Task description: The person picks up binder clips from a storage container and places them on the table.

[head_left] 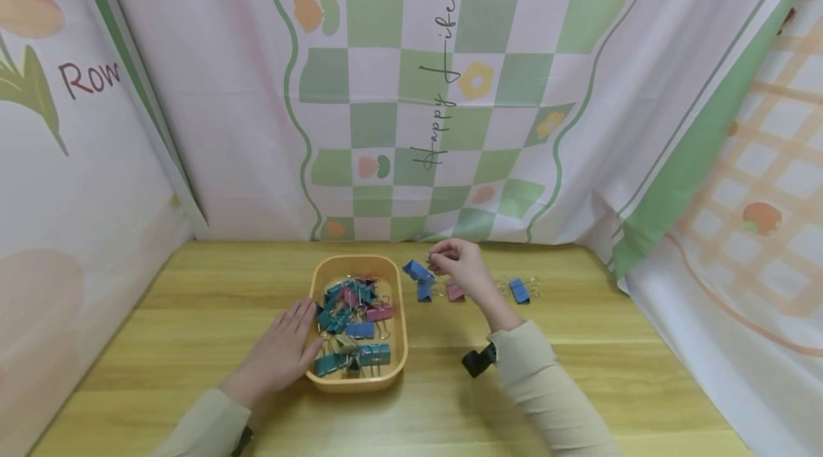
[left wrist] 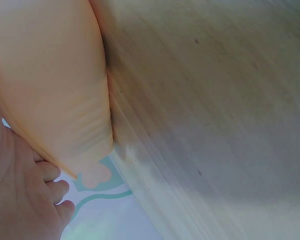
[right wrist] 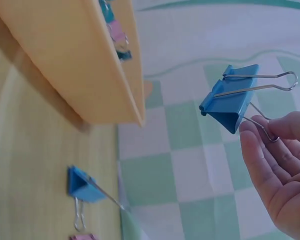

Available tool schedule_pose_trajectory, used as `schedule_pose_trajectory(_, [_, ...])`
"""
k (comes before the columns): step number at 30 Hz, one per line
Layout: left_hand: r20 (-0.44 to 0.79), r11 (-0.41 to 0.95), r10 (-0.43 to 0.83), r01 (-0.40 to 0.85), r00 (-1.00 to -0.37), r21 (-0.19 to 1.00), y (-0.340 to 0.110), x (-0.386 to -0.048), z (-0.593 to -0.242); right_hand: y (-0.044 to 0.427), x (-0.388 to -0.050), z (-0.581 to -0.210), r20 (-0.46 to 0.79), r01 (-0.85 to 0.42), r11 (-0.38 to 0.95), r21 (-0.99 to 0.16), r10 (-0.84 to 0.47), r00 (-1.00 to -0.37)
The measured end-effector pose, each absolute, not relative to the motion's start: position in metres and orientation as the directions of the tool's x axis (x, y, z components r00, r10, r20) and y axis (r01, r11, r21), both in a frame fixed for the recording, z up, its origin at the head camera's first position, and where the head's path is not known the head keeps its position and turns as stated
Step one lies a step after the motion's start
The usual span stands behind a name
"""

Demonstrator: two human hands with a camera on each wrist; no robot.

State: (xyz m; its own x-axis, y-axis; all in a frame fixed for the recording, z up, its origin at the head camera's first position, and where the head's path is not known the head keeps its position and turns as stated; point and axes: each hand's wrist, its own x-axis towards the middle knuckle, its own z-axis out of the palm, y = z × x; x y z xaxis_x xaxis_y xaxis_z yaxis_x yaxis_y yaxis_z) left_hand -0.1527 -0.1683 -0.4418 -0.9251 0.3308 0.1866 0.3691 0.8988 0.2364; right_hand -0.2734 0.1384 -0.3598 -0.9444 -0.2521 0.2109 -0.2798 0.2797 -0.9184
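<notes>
My right hand (head_left: 464,270) pinches a wire handle of a blue binder clip (head_left: 418,270) in the air, right of the yellow bin's far end. In the right wrist view the thumb and fingers of the hand (right wrist: 282,162) hold one handle of that clip (right wrist: 232,97), its other handle sticking out. Another blue clip (head_left: 424,293) stands on the table just below it. My left hand (head_left: 278,351) rests with extended fingers on the left rim of the bin (head_left: 360,385); in the left wrist view its fingers (left wrist: 55,182) lie along the bin's side (left wrist: 55,90). Teal, blue and pink clips lie inside.
Right of the bin, a pink clip (head_left: 456,291) and a further blue clip (head_left: 519,291) lie on the wooden table (head_left: 579,385) in a row with the near blue one. Behind the table hangs a patterned curtain (head_left: 379,78), with more cloth at both sides.
</notes>
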Motion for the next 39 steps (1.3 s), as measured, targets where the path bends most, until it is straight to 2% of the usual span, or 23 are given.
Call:
schedule_pose_trajectory(12, [0.173,0.901,0.326,0.361,-0.929,0.24,-0.168,-0.154,-0.443,0.18,-0.289,-0.346,0.143,-0.163,0.25,-0.954,-0.099,-0.985])
schedule_pose_trajectory(16, [0.167,0.899,0.327,0.36,-0.93,0.248,-0.168,-0.154,-0.442,0.196,-0.294,-0.347,0.132,-0.138,0.204,-0.969,-0.044,-0.99])
schedule_pose_trajectory(28, [0.169,0.901,0.328,0.361,-0.929,0.238,-0.168,-0.154,-0.444,0.246,-0.305,-0.353,0.108,-0.091,0.16,-0.983,0.1,-0.989])
schedule_pose_trajectory(36, [0.184,0.9,0.335,0.371,-0.924,0.227,-0.168,-0.153,-0.441,0.281,-0.306,-0.36,0.056,-0.047,0.051,-0.998,0.183,-0.981])
schedule_pose_trajectory(39, [0.178,0.901,0.334,0.369,-0.925,0.229,-0.168,-0.153,-0.441,0.294,-0.307,-0.365,0.031,-0.021,0.051,-0.998,0.214,-0.976])
